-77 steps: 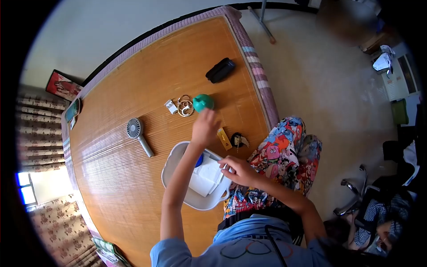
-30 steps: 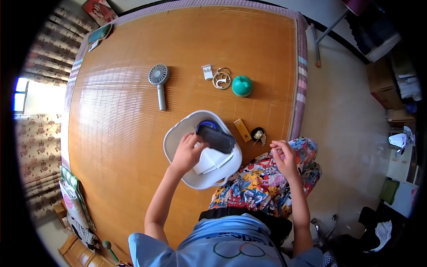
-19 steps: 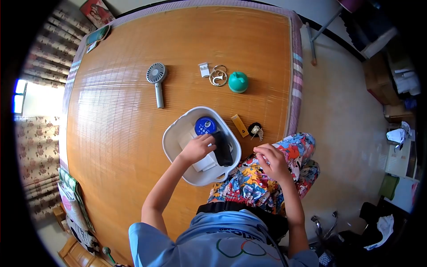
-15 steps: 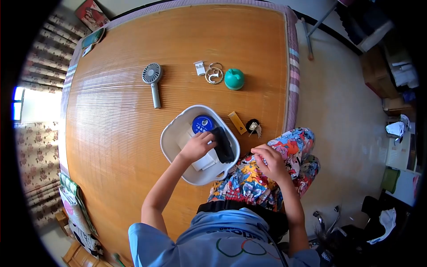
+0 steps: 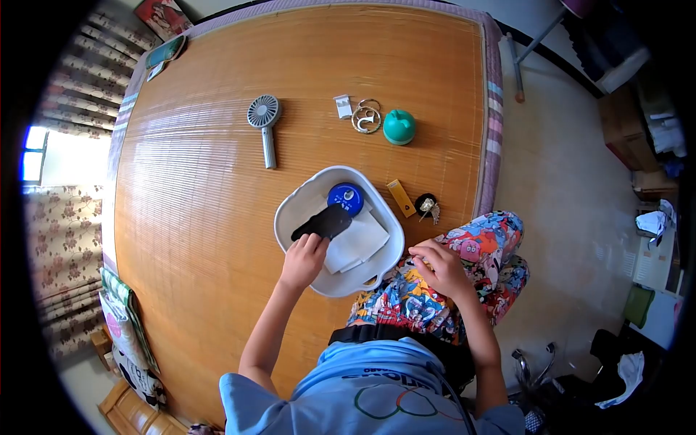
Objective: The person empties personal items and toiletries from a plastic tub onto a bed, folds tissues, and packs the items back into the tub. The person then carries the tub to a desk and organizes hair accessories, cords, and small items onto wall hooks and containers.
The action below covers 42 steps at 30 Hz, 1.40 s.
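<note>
A white plastic basin stands on the mat in front of me. Inside it my left hand pinches the near edge of a flat, black, oblong item, whose exact kind I cannot make out. White folded paper or cloth lies beneath it, and a round blue container sits at the basin's far side, partly covered by the black item. My right hand hovers over or rests on my patterned trousers, fingers loosely bent, thumb apart, holding nothing visible. Closest to it is the basin's right rim.
Right of the basin are a yellow box and a black hair tie with a pale ornament. Farther off lie a handheld fan, a small white card, ring-shaped bangles and a green rounded container.
My left hand has shifted the black item from the basin's right side to its left, turning it crosswise and uncovering more white paper or cloth. My right hand stays nearly still.
</note>
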Each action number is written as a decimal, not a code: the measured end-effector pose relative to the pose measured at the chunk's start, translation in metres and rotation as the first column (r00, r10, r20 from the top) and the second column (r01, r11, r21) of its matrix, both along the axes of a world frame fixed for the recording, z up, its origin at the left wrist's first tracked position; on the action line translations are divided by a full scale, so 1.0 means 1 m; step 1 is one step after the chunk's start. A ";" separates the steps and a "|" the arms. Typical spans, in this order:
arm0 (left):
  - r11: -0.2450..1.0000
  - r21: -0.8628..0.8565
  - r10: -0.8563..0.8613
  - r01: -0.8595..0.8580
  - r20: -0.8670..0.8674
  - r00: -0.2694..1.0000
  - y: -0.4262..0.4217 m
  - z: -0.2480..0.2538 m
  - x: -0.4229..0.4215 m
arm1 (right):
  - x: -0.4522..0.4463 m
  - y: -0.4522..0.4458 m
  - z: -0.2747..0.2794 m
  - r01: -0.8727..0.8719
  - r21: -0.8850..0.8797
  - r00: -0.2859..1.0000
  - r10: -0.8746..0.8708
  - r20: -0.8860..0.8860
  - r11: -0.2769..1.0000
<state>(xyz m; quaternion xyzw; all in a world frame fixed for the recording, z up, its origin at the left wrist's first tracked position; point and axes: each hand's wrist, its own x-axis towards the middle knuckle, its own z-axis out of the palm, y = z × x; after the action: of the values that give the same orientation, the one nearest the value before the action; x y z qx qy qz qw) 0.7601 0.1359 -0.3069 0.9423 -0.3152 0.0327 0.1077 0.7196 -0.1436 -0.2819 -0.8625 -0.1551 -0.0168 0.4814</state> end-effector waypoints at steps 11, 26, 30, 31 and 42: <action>0.930 -0.095 0.346 -0.356 -0.109 0.932 0.001 -0.015 0.008 | -0.005 0.004 -0.009 -0.043 -0.060 0.999 0.043 -0.001 0.997; 0.997 -0.032 -0.079 0.073 -0.276 0.958 -0.036 -0.008 -0.011 | -0.005 0.008 -0.008 -0.047 -0.058 0.999 0.048 0.006 0.997; 0.995 -0.081 -0.076 0.057 -0.247 0.966 -0.055 -0.020 -0.008 | -0.005 0.008 -0.010 -0.033 -0.058 0.999 0.032 -0.008 0.998; 0.995 -0.083 -0.071 0.054 -0.222 0.973 -0.058 -0.023 -0.006 | -0.005 0.008 -0.010 -0.032 -0.057 0.999 0.031 -0.009 0.998; 0.995 -0.079 0.037 -0.053 -0.189 0.981 -0.062 -0.041 -0.005 | -0.006 0.008 -0.013 -0.064 -0.071 0.998 0.063 -0.022 0.995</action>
<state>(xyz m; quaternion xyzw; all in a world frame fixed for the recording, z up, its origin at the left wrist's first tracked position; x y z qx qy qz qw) 0.7547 0.0743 -0.3484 0.9428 -0.2805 -0.0406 0.1757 0.7140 -0.1352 -0.2951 -0.8741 -0.1781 0.0125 0.4517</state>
